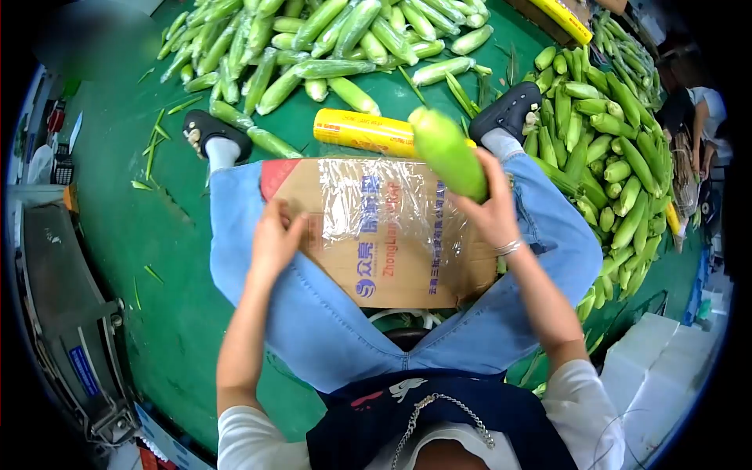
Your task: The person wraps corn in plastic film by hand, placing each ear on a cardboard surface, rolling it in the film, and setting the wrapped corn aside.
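My right hand (495,205) is closed around the lower end of a green ear of corn (448,153), held tilted above the right side of a cardboard sheet (345,266). The cardboard lies across my thighs. A piece of clear plastic film (348,200) is spread over it, shiny and wrinkled. By the cardboard's left edge rests my left hand (276,239), thumb and index finger apart, with nothing visible between them. Just beyond the cardboard, a yellow roll of film (364,131) lies on the floor, partly hidden behind the held corn.
Film-wrapped ears (337,39) are heaped ahead on the green floor (110,157). A big pile of unwrapped corn (619,157) stands at my right. Another yellow roll (565,19) is at the top right. A metal platform scale (66,274) stands left; a person (705,117) is at far right.
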Demonstrator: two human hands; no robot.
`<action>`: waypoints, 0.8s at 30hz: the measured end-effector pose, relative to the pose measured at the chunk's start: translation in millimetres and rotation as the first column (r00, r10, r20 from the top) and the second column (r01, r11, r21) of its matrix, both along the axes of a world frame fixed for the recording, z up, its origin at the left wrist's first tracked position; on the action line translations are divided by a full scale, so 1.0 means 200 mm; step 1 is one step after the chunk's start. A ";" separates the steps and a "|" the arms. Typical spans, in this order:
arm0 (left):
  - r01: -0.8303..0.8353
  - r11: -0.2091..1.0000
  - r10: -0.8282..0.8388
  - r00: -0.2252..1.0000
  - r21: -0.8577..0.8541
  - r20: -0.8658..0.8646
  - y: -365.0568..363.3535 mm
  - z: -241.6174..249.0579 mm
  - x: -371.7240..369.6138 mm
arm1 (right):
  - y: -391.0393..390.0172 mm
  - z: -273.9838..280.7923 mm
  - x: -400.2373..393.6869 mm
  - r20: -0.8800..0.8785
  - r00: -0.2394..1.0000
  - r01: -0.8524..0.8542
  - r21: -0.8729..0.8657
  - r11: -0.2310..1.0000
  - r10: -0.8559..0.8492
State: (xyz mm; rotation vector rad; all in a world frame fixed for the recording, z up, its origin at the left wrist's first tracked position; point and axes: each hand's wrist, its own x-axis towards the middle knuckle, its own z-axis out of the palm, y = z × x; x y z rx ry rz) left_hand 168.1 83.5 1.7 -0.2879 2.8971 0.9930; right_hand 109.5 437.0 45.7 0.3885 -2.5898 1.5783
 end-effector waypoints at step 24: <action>0.601 0.755 -0.646 0.749 -0.261 -0.144 0.46 -0.13 0.00 | -0.26 -0.41 0.29 0.107 0.985 -0.171 0.448 0.877 0.138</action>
